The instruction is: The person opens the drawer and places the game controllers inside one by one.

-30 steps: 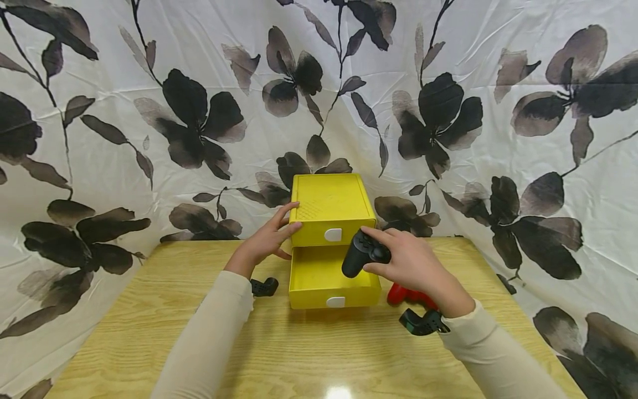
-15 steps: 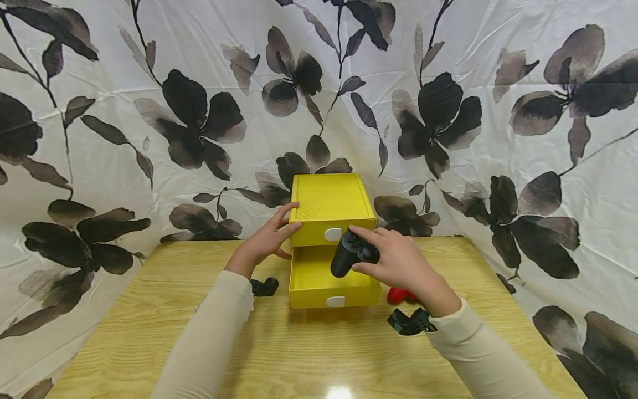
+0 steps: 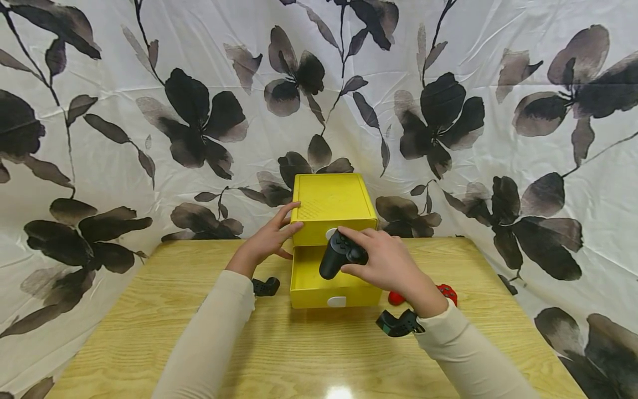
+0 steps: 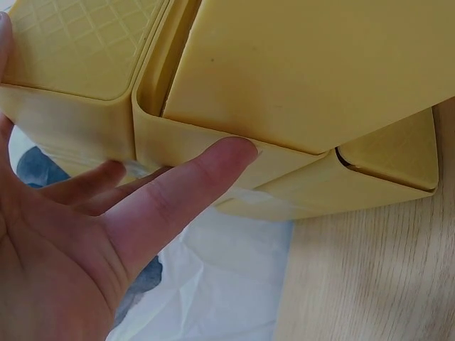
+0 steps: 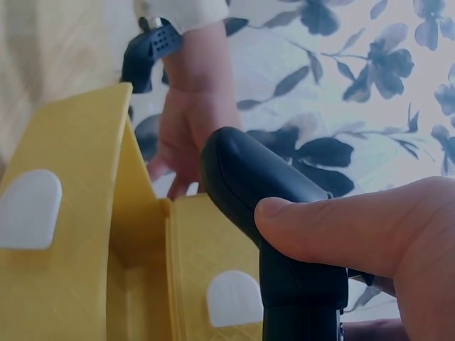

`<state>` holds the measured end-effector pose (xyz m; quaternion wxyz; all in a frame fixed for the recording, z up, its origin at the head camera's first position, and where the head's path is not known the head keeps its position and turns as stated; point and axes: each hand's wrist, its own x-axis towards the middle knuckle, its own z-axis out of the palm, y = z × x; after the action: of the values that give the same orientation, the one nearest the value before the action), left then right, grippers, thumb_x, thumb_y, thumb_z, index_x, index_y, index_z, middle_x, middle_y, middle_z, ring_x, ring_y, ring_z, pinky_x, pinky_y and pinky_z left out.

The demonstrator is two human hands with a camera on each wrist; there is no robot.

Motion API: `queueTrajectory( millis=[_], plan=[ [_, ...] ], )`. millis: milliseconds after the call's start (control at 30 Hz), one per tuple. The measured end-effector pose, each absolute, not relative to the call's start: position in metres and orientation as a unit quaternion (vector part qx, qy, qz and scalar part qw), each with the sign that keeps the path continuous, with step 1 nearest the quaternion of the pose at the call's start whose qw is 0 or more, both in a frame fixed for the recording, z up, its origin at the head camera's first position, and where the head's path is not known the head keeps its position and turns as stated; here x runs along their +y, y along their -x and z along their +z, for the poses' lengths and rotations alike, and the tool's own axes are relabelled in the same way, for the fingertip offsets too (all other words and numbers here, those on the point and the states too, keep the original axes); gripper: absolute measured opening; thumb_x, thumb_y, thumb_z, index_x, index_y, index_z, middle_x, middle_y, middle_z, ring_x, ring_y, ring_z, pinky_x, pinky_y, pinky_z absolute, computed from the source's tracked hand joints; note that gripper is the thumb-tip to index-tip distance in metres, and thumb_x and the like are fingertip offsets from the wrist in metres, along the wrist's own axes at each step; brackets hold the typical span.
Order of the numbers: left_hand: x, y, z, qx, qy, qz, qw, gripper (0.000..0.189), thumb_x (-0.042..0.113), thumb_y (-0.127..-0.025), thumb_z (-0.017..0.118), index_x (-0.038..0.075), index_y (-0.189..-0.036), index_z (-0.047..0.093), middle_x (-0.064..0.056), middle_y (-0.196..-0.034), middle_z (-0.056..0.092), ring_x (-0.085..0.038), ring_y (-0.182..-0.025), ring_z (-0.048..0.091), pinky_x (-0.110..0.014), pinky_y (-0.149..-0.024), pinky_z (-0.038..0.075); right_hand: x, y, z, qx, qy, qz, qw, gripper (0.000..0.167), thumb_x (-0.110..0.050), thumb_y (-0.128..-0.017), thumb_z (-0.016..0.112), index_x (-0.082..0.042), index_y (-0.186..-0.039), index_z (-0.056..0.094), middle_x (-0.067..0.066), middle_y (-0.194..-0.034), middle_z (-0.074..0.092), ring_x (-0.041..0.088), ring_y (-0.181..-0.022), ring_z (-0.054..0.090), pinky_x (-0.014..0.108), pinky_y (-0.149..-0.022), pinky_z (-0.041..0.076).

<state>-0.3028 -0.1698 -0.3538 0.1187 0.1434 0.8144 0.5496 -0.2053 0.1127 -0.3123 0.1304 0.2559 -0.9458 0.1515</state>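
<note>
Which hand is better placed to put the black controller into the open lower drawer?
The right hand, I'd judge: it grips the black controller close to the open lower drawer. The left hand holds no controller and rests against the side of the yellow cabinet, perhaps steadying it.

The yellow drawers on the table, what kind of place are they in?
Probably a tabletop set up for filming; the room beyond doesn't show. A creased flowery cloth hangs behind the wooden table, and a black gadget sits by each cream sleeve.
</note>
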Motion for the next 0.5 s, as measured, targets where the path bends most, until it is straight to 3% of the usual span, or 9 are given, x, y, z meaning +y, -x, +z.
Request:
queueTrajectory(
  millis=[233, 500],
  plan=[
    [-0.166, 0.292, -0.338, 0.806, -0.137, 0.558, 0.142, 0.064, 0.042, -0.098, 0.053, 0.045, -0.15, 0.015, -0.018, -0.162, 0.005, -0.047, -0.143, 0.025, -0.054, -0.073, 0.058, 0.104, 0.206, -0.314, -0.945, -0.254, 0.154, 0.133, 0.072, -0.052, -0.079, 0.074, -0.036, -0.143, 0.046, 0.004, -0.122, 0.064, 0.025, -0.1, 0.06, 0.043, -0.078, 0.043],
    [-0.163, 0.281, -0.325, 0.808, -0.138, 0.554, 0.145, 0.065, 0.039, -0.099, 0.052, 0.04, -0.152, 0.015, -0.018, -0.161, 0.01, -0.047, -0.141, 0.029, -0.052, -0.073, 0.059, 0.096, 0.208, -0.318, -0.945, -0.257, 0.146, 0.141, 0.072, -0.052, -0.079, 0.075, -0.036, -0.143, 0.046, 0.005, -0.125, 0.062, 0.027, -0.107, 0.06, 0.051, -0.086, 0.045]
  ],
)
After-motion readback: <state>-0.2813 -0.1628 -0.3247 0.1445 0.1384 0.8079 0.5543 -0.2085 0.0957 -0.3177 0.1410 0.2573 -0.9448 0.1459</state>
